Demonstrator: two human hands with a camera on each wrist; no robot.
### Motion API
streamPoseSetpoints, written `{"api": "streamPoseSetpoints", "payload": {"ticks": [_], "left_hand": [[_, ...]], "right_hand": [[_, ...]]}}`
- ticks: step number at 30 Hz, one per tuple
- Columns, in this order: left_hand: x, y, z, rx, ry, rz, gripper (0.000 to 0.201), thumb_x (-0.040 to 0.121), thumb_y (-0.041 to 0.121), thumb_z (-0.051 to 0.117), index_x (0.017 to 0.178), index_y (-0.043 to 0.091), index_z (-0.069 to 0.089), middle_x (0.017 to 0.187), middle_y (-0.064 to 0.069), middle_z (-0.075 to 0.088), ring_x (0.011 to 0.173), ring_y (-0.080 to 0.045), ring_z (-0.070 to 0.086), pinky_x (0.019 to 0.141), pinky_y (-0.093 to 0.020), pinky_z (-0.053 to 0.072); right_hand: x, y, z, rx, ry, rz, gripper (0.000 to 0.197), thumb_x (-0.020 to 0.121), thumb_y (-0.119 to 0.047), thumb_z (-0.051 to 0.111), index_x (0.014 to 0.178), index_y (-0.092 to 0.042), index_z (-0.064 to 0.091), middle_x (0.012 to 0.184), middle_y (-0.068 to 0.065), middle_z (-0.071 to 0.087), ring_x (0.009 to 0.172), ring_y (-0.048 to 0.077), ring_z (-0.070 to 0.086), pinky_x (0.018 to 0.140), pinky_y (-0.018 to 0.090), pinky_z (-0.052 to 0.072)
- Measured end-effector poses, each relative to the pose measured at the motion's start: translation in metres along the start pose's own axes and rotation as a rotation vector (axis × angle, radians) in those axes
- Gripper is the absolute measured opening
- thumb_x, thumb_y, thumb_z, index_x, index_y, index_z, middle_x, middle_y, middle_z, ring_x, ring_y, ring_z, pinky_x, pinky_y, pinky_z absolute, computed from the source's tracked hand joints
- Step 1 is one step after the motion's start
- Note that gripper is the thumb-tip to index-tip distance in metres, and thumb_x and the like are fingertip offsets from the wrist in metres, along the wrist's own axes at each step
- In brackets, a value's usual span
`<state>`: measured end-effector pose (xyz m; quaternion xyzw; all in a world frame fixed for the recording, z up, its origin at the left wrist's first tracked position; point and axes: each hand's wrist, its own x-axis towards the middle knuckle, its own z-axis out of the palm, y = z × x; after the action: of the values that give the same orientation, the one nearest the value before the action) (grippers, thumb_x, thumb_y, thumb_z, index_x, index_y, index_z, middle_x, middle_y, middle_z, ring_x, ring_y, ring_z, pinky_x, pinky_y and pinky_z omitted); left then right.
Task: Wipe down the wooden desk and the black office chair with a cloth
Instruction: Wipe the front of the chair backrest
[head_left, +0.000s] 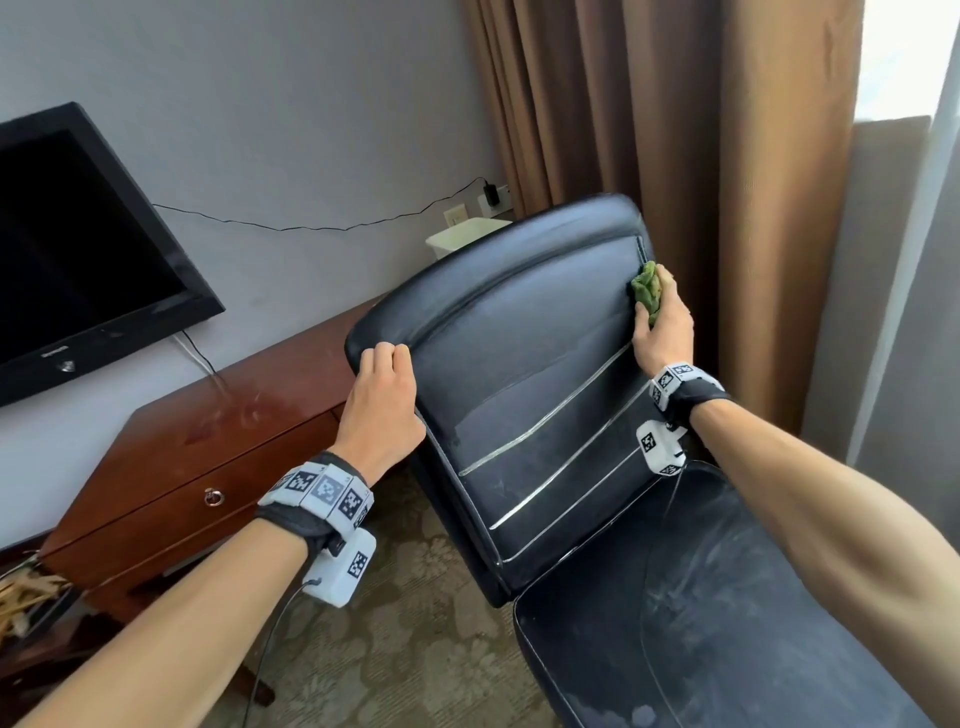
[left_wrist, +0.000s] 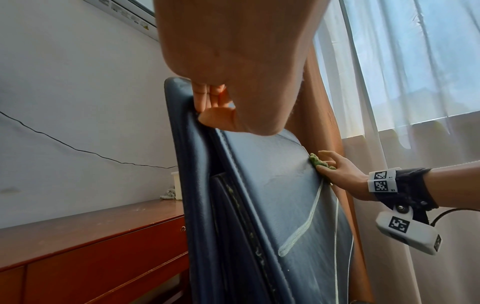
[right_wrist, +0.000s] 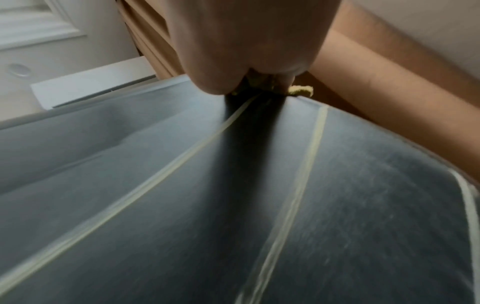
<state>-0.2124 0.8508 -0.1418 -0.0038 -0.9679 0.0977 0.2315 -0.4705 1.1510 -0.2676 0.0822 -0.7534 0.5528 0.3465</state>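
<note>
The black office chair (head_left: 530, 374) stands in front of me, its backrest (left_wrist: 259, 195) tilted and crossed by pale seams. My left hand (head_left: 382, 400) grips the backrest's upper left edge, fingers curled over it (left_wrist: 207, 98). My right hand (head_left: 662, 322) holds a bunched green cloth (head_left: 647, 288) against the backrest's upper right edge; a bit of the cloth (right_wrist: 301, 90) shows past the palm in the right wrist view, and cloth (left_wrist: 319, 161) and right hand (left_wrist: 337, 172) also appear in the left wrist view. The wooden desk (head_left: 208, 436) stands to the left, behind the chair.
A black TV (head_left: 78, 249) hangs on the wall above the desk, with a thin cable (head_left: 322, 226) running to a wall outlet. A white bin (head_left: 462, 236) sits behind the chair. Brown curtains (head_left: 701, 182) hang close on the right. Patterned carpet (head_left: 405, 639) covers the floor.
</note>
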Motion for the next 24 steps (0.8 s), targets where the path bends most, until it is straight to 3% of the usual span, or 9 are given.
{"api": "streamPoseSetpoints", "payload": {"ticks": [1,3,9,12,14,17,18,20,24], "left_hand": [[-0.001,0.001,0.001,0.006,0.002,0.007,0.054,0.063,-0.003,0.061,0.117,-0.002,0.050,0.114,-0.018,0.049,0.102,-0.032,0.045,0.092,-0.042,0.048],[-0.002,0.000,0.001,0.023,0.000,0.022,0.054,0.064,0.005,0.064,0.116,-0.002,0.050,0.113,-0.018,0.048,0.101,-0.033,0.045,0.093,-0.043,0.047],[-0.002,-0.013,-0.004,0.072,-0.075,0.104,0.083,0.064,0.033,0.087,0.127,-0.002,0.046,0.120,-0.015,0.044,0.110,-0.033,0.043,0.102,-0.044,0.046],[-0.003,-0.011,-0.004,0.095,-0.075,0.098,0.096,0.059,0.045,0.095,0.128,-0.001,0.045,0.123,-0.014,0.043,0.111,-0.031,0.043,0.102,-0.041,0.047],[-0.005,-0.007,-0.002,0.122,-0.050,0.091,0.099,0.057,0.051,0.096,0.125,-0.001,0.046,0.121,-0.015,0.045,0.108,-0.031,0.044,0.098,-0.041,0.048],[-0.007,-0.003,0.000,0.150,-0.026,0.077,0.100,0.056,0.055,0.095,0.124,-0.001,0.046,0.119,-0.015,0.046,0.105,-0.030,0.045,0.097,-0.040,0.047],[-0.006,-0.003,0.001,0.152,-0.023,0.076,0.101,0.056,0.055,0.095,0.124,-0.001,0.046,0.120,-0.015,0.046,0.105,-0.030,0.045,0.097,-0.040,0.047],[-0.005,-0.003,0.001,0.152,-0.018,0.085,0.103,0.055,0.056,0.095,0.125,-0.001,0.046,0.120,-0.015,0.046,0.105,-0.030,0.045,0.097,-0.040,0.047],[-0.006,-0.009,0.000,0.196,-0.045,0.118,0.113,0.051,0.058,0.096,0.130,-0.003,0.044,0.122,-0.015,0.045,0.107,-0.030,0.045,0.098,-0.040,0.049]], "right_hand": [[-0.006,-0.001,0.004,-0.018,0.012,-0.018,0.053,0.097,-0.011,0.054,0.148,-0.018,0.047,0.142,0.006,0.060,0.131,0.026,0.053,0.115,0.027,0.033],[-0.019,-0.005,0.012,-0.062,0.009,-0.084,0.048,0.096,-0.010,0.057,0.144,-0.008,0.055,0.144,0.011,0.058,0.135,0.030,0.050,0.119,0.028,0.028],[-0.065,-0.016,0.013,-0.129,-0.185,-0.442,0.038,0.093,-0.013,0.071,0.130,-0.005,0.066,0.141,0.015,0.056,0.131,0.034,0.050,0.120,0.037,0.033],[-0.050,-0.011,0.003,-0.158,-0.272,-0.536,0.029,0.091,-0.006,0.071,0.119,-0.002,0.067,0.148,0.019,0.050,0.136,0.041,0.046,0.119,0.046,0.034],[-0.027,-0.005,-0.004,-0.177,-0.268,-0.479,0.035,0.087,-0.001,0.068,0.121,-0.004,0.063,0.153,0.019,0.045,0.141,0.039,0.043,0.121,0.046,0.031],[0.009,0.010,-0.019,-0.146,-0.226,-0.145,0.075,0.081,0.009,0.062,0.149,-0.017,0.041,0.153,0.017,0.046,0.143,0.036,0.042,0.123,0.039,0.029],[0.018,0.017,-0.024,-0.172,-0.226,-0.061,0.077,0.084,0.008,0.061,0.154,-0.014,0.036,0.156,0.018,0.043,0.146,0.035,0.038,0.124,0.035,0.025],[0.028,0.031,-0.031,-0.223,-0.269,0.028,0.064,0.091,0.000,0.060,0.152,-0.005,0.043,0.158,0.020,0.040,0.148,0.034,0.036,0.124,0.033,0.022],[0.015,0.025,-0.019,-0.130,-0.221,0.092,0.054,0.096,-0.021,0.061,0.146,-0.003,0.051,0.150,0.020,0.051,0.143,0.033,0.044,0.122,0.038,0.030]]}}
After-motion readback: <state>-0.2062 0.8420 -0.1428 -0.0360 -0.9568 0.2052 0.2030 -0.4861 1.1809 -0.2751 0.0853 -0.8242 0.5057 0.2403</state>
